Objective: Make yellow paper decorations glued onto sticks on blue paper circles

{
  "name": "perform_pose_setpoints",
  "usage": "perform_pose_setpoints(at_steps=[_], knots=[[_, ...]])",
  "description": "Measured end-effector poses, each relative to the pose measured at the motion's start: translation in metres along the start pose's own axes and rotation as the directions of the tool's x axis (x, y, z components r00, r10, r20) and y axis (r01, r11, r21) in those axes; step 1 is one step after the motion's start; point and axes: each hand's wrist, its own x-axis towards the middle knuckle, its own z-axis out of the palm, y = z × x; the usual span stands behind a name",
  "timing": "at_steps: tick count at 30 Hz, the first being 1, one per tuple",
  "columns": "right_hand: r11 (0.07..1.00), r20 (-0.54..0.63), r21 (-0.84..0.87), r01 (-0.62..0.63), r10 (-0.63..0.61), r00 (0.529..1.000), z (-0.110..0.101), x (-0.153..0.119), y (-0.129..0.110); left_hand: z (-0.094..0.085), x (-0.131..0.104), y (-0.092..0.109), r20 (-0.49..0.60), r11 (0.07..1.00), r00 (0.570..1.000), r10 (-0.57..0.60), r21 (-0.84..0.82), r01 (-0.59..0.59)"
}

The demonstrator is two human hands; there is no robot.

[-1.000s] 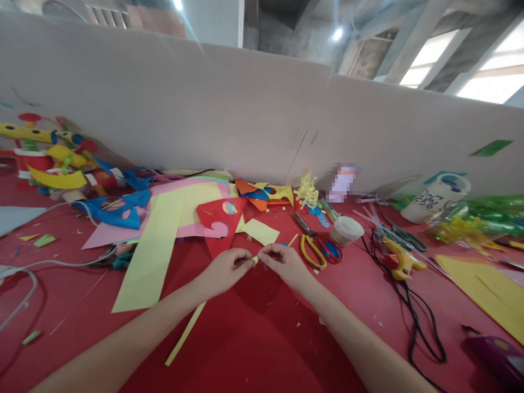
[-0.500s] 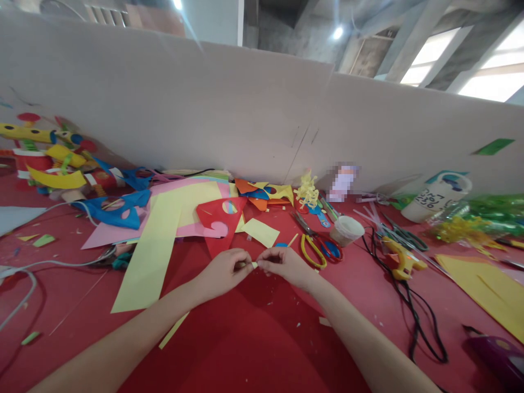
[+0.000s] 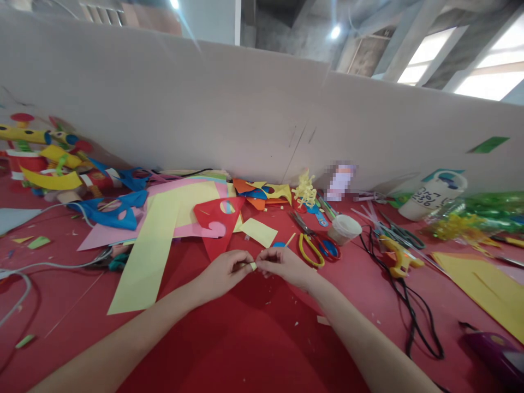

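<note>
My left hand [image 3: 224, 274] and my right hand [image 3: 287, 267] meet over the front middle of the red table. Their fingertips pinch a small pale yellow paper strip [image 3: 253, 266] from either side. Most of the strip is hidden by my fingers. Just beyond my left hand lies a red paper mask [image 3: 207, 218] with cut-out holes. A pale yellow paper piece [image 3: 259, 232] rests behind my fingertips. Scissors [image 3: 310, 248] with yellow and red handles lie close to my right hand, their blades pointing away.
Left of my hands, a long yellow sheet [image 3: 143, 262] overlaps pink paper and a blue mask [image 3: 112, 213]. A plastic cup [image 3: 344, 228], a yellow glue gun [image 3: 399, 259] with black cord [image 3: 423, 322] and yellow-orange sheets [image 3: 483, 284] are on the right. A white partition [image 3: 204, 109] stands behind.
The yellow strip's end that showed below my left forearm is out of sight. Both hands stay pinched together in nearly the same spot. The view has shifted slightly.
</note>
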Motion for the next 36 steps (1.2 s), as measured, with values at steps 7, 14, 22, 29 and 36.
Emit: perform_pose_setpoints(at_steps=[7, 14, 22, 29, 36], knots=[[0.999, 0.026, -0.033, 0.016, -0.015, 1.000, -0.003, -0.001, 0.000, -0.002, -0.001, 0.004, 0.023, 1.000, 1.000, -0.012, 0.025, 0.011], [0.996, 0.080, -0.086, 0.028, -0.021, 0.997, -0.001, -0.002, 0.000, -0.003, 0.000, 0.003, 0.108, 0.990, 0.990, -0.087, -0.101, 0.098], [0.974, 0.044, -0.215, 0.076, -0.068, 0.997, -0.003, 0.000, 0.003, -0.010, 0.000, 0.003, 0.231, 0.942, 0.958, -0.169, -0.249, 0.226], [0.920, 0.049, -0.365, 0.142, -0.133, 0.990, -0.004, -0.003, 0.004, -0.013, 0.001, -0.002, 0.223, 0.896, 0.936, -0.273, -0.295, 0.332], [0.905, 0.005, -0.389, 0.170, -0.182, 0.983, -0.002, 0.000, 0.007, -0.014, 0.000, 0.002, 0.223, 0.857, 0.924, -0.311, -0.354, 0.374]])
